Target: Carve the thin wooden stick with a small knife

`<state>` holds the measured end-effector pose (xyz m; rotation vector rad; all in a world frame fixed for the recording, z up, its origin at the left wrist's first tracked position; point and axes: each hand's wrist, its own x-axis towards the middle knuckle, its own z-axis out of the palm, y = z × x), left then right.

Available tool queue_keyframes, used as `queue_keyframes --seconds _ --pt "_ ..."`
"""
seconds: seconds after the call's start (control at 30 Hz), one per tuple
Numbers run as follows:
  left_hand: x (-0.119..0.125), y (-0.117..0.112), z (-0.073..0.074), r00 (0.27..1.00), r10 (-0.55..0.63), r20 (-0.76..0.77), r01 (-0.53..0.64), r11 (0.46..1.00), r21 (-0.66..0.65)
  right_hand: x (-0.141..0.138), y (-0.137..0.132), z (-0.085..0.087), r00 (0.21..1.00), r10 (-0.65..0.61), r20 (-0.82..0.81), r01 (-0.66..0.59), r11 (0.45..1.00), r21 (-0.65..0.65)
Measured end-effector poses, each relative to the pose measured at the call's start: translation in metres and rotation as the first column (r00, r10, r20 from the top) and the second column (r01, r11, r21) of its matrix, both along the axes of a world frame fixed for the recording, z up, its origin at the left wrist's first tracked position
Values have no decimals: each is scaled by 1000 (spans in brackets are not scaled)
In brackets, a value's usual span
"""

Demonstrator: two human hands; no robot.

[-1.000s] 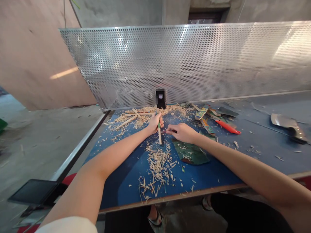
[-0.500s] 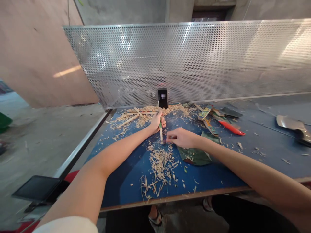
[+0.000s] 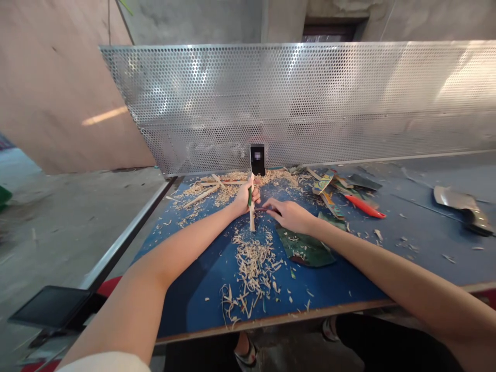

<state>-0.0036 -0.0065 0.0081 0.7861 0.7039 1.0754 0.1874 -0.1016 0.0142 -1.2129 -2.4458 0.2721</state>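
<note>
My left hand (image 3: 246,197) is closed around a thin wooden stick (image 3: 251,219) with green skin, held upright with its lower end on the blue table (image 3: 201,289). My right hand (image 3: 289,214) is closed on a small knife (image 3: 263,209) whose blade touches the stick's side. Pale wood shavings (image 3: 251,263) lie heaped below the stick and toward the table's near edge.
A perforated metal screen (image 3: 302,103) stands along the table's back, with a small black phone (image 3: 258,159) propped against it. More sticks (image 3: 205,194), coloured scraps, a red-handled tool (image 3: 364,206) and a cleaver (image 3: 463,204) lie around. A tablet (image 3: 50,307) rests low left.
My right hand drew the knife down the stick to its lower end, then came back up to the middle. My left hand kept hold of the stick throughout.
</note>
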Motion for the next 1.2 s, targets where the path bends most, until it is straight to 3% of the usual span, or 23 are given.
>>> queue_keyframes --seconds 0.43,0.57,0.67,0.73,0.8,1.0,1.2 --pt "7 -1 -3 996 60 -71 -59 998 20 -17 5 2 994 -71 83 66 996 64" --pt "6 -2 -2 997 44 -64 -44 999 8 -25 -1 2 994 -96 60 95 995 25" --pt "6 0 -3 999 35 -42 -35 999 12 -28 -15 4 997 -27 70 33 996 -88" --pt "5 2 -5 999 38 -33 -38 999 11 -26 -23 7 989 87 121 -72 990 -120" --pt "4 3 -7 999 39 -34 -39 999 6 -21 -27 10 977 142 158 -132 989 -72" --pt "1 2 -7 999 8 -34 -6 998 64 -10 -7 6 999 -39 3 38 991 129" --pt "4 1 -4 998 43 -51 -42 999 33 -16 4 0 993 -75 88 63 989 132"
